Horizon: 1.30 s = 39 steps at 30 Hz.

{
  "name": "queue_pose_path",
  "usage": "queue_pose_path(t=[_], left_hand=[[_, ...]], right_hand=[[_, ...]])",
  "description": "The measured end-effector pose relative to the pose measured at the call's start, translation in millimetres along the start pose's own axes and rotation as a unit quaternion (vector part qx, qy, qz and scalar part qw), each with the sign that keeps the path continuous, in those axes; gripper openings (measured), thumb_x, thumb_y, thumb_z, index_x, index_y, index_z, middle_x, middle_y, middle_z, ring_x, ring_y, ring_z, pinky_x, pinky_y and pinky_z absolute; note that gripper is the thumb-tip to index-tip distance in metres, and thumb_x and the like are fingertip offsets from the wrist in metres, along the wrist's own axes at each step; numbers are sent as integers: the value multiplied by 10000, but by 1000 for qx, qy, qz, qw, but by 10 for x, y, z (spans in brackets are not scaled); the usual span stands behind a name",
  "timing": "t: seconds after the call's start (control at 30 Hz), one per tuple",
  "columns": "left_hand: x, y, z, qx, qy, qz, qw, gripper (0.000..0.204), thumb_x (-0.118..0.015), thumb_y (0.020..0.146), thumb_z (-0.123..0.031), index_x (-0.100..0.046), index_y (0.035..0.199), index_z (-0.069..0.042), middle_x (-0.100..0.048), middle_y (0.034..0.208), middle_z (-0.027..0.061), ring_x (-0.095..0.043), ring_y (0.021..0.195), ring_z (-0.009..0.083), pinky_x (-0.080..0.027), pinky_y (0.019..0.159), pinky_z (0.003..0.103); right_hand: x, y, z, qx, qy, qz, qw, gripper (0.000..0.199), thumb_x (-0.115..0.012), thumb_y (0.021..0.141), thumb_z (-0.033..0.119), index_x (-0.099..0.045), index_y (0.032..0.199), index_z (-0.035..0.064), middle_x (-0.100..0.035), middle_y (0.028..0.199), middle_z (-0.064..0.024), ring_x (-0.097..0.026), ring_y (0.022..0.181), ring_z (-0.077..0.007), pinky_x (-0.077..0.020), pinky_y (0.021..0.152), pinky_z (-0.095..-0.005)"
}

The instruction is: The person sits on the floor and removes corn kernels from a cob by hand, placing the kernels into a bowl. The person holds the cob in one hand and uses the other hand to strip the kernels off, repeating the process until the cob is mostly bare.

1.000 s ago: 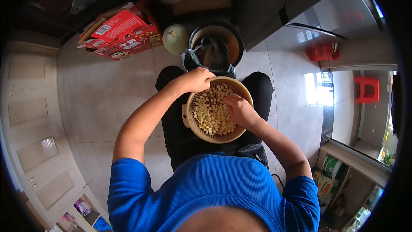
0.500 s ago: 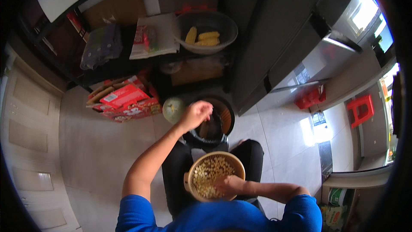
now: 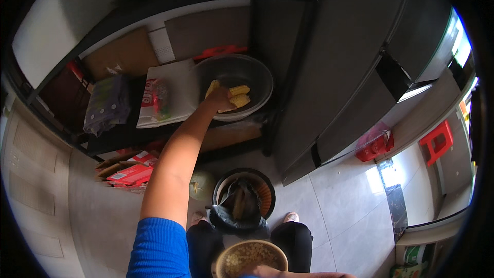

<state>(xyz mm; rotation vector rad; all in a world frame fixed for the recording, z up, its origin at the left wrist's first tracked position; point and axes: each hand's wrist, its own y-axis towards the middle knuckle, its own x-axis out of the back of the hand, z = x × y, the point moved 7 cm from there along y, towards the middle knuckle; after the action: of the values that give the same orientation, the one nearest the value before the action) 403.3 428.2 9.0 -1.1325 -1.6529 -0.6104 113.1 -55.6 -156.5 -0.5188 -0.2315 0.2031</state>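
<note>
Yellow corn cobs [image 3: 239, 100] lie in a grey bowl [image 3: 257, 74] on the shelf [image 3: 134, 102], the left hand [image 3: 221, 100] over them; I cannot tell whether its grip is closed on one. Nearer the body, a bag-lined bin [image 3: 266, 193], then the right hand [image 3: 257, 271] reaching into a tan basket [image 3: 282, 259] of kernels [image 3: 249, 253], its grip hidden.

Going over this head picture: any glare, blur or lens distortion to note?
Head view: bright glare on the floor tiles at right; head view: kernels in the basket look blurred, hard to tell apart; head view: pale cabinet doors bow at left, corners black.
</note>
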Motion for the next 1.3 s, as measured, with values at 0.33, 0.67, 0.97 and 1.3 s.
queue_pose_path(t=[0.33, 0.67, 0.97, 1.3], left_hand=[[-329, 82, -69, -27, 8, 75, 997, 627, -729, 678, -305, -509, 1182, -3, -550, 1144, 174, -527, 1052, 298, -426, 870, 346], [251, -559, -290, -8, -587, 48, 808, 515, -511, 888, -194, -327, 1327, 5, -489, 1219, 188, -513, 1100, 286, -405, 952, 397], [252, -2881, -1096, -81, -853, 211, 471, 495, -440, 909, -233, -331, 1332, -1, -464, 1231, 250, -538, 1030, 324, -432, 905, 439], [-583, -4166, -1641, 60, -863, 207, 457, 543, -453, 908, -432, -385, 1256, -21, -516, 950, 97, -467, 710, 132, -411, 629, 246]], right_hand=[[111, 58, 84, 22, 59, 7, 998, 261, -557, 786, 257, -614, 697, 19, -609, 672, -173, -571, 615, -266, -437, 559, -397], [-42, 57, 54, 29, -11, 99, 995, 207, -486, 830, 169, -627, 882, 25, -622, 853, -175, -586, 799, -282, -455, 716, -386], [-70, -319, 689, 164, -269, 141, 938, 183, -488, 788, 121, -632, 818, 12, -623, 737, -196, -614, 706, -339, -496, 652, -419], [-620, -558, 585, 349, -350, -41, 869, 210, -559, 795, 200, -587, 947, 58, -525, 896, -119, -550, 860, -271, -505, 684, -366]])
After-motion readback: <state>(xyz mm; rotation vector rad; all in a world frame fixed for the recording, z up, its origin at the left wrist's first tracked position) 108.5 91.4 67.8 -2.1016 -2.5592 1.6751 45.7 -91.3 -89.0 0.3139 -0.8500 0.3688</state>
